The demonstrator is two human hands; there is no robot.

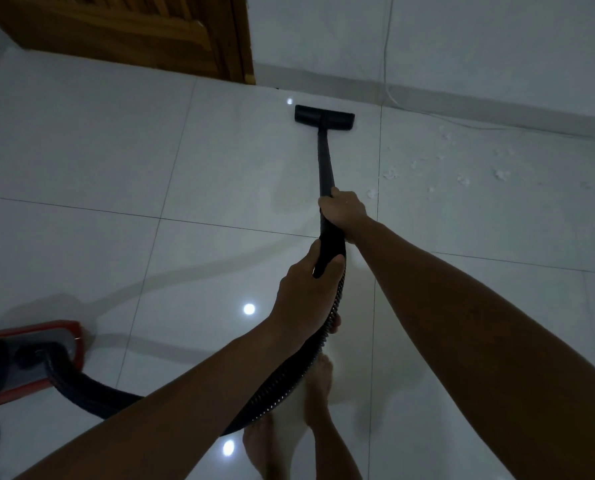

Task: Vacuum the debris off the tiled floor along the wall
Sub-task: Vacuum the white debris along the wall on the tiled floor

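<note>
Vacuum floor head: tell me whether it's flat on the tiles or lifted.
Flat, as far as the view shows: the floor head sits on the tiled floor near the wall, no gap visible beneath, left of the debris.

Dim room. Glossy white tiled floor (91,161) with thin dark grout lines, three round lamp reflections on it. Plain white wall (479,39) with a pale skirting strip (462,100) along the floor's far edge. Brown wooden door (126,29) at far left; possibly slatted, too dark to tell.
</note>
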